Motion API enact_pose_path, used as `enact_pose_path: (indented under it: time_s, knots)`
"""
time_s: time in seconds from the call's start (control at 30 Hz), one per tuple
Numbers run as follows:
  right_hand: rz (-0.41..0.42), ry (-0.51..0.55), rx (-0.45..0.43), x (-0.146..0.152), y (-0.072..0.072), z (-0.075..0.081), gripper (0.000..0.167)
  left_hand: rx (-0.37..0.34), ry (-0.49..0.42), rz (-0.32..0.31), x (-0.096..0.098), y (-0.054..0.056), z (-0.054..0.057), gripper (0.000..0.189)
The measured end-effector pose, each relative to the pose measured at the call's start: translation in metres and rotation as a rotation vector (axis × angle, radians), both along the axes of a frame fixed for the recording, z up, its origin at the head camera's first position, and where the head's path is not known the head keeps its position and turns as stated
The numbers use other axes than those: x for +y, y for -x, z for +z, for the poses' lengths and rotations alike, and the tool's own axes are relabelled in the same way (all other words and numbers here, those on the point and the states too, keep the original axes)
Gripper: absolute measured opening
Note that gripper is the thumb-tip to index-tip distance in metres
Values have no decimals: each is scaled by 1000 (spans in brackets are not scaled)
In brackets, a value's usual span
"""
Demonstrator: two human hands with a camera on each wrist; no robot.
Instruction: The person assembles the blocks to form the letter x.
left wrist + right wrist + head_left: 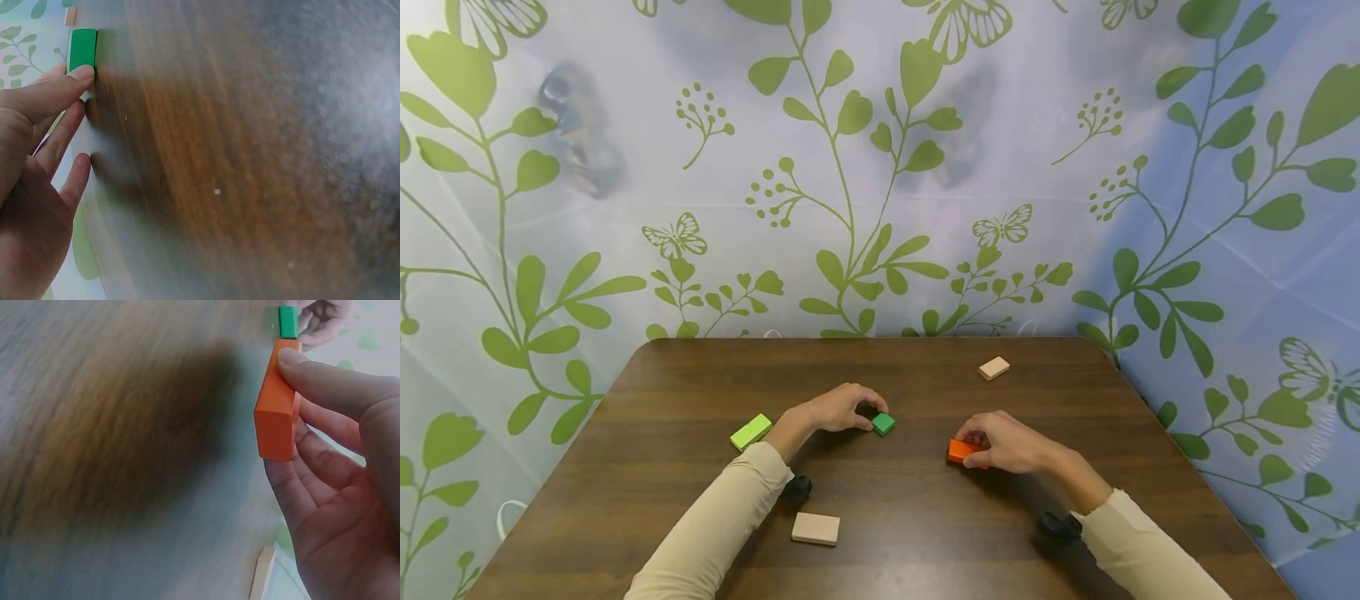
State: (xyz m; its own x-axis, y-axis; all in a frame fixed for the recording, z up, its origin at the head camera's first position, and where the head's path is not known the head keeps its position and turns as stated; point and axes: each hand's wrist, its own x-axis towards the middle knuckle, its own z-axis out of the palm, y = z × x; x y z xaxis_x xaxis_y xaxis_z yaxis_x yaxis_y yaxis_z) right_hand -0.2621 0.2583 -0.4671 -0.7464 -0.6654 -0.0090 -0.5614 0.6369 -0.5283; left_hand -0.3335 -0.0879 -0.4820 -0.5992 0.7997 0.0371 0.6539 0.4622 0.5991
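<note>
Left hand (pixel 841 408): thumb and fingertips narrowed on the green block (pixel 883 424), other fingers spread loosely; the grip sits at one end, probably so that the rest of the block stays uncovered.
Green block: mid-table, left of the orange block (pixel 961 451) and apart from it.
Right hand (pixel 1011 442): holding the orange block, thumb on one long face and fingers behind the opposite one; that likely keeps it steady and its far end free.
Orange block: its free end points roughly toward the green one; whether it rests on the table (pixel 925 525) or is slightly raised, one cannot tell.
Loose blocks: lime block (pixel 751 432) beside the left wrist, near pale block (pixel 816 528) by the left sleeve (pixel 715 517), far pale block (pixel 994 368) toward the back edge; all lie flat, perhaps for stability.
Finish: blocks smooth, oblong, crisp-edged, the coloured ones evenly matte, the pale ones resembling bare wood.
Surroundings: dark, streaky wood-grain tabletop; creased cloth (pixel 1037 179) behind, printed with green leaves.
</note>
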Motion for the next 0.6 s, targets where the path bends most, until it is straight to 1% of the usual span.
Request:
enact_pose_path:
  time_s: [0.2,0.37,0.6]
  knots:
    - [11,8,36,-8,3,0,25,0,6,5,0,0,0,32]
    - [19,22,29,-18,6,0,26,-3,10,12,0,-1,1,32]
    - [16,17,48,-34,10,0,27,-2,16,18,0,-1,2,33]
